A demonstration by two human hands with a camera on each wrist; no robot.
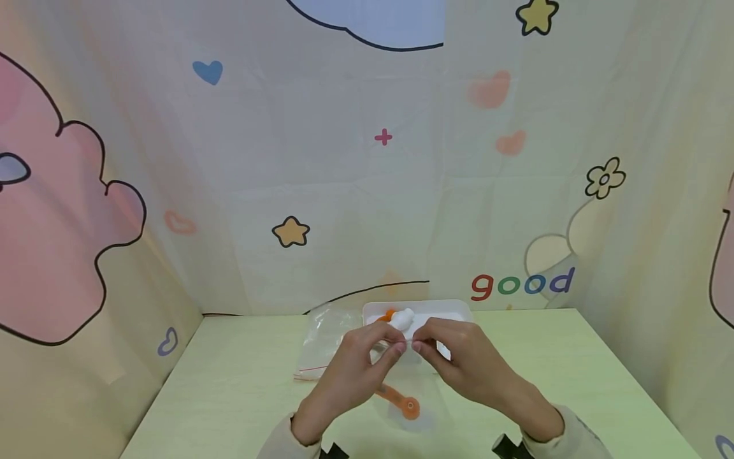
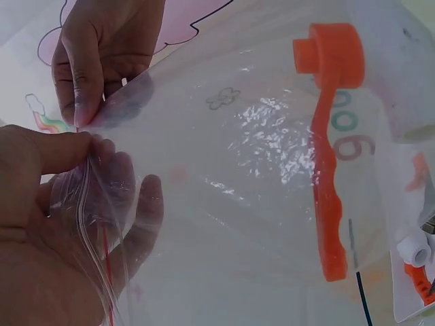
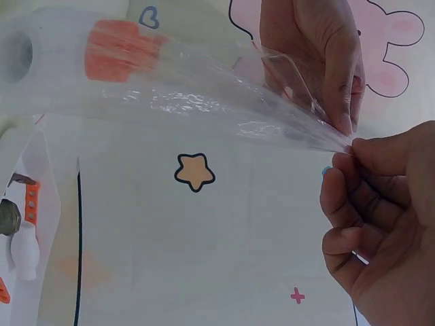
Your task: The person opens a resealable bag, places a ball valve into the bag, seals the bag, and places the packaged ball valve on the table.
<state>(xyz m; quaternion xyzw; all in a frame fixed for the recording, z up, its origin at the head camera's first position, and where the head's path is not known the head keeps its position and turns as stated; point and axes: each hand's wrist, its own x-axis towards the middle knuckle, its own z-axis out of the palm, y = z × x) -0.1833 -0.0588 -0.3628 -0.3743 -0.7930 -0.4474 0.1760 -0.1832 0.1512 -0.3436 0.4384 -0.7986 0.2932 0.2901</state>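
Note:
Between both hands hangs a clear zip bag (image 2: 224, 217), its red-lined mouth at my fingers. My left hand (image 1: 355, 366) pinches the bag's edge between thumb and forefinger. Close beside it, my right hand (image 1: 476, 366) pinches the same edge, the two sets of fingertips nearly meeting. Inside the bag is an orange plastic piece (image 2: 327, 176) with a wavy handle and a round head bearing a short stub. A whitish translucent cylinder (image 3: 15, 54) shows at the bag's far end in the right wrist view.
Behind the hands, a white tray (image 1: 447, 309) holds a white piece (image 1: 401, 320) and orange parts (image 1: 383, 317). A second clear bag (image 1: 323, 335) with a red stripe lies left of the tray. A printed curtain (image 1: 344, 159) rises behind the pale table (image 1: 229, 395).

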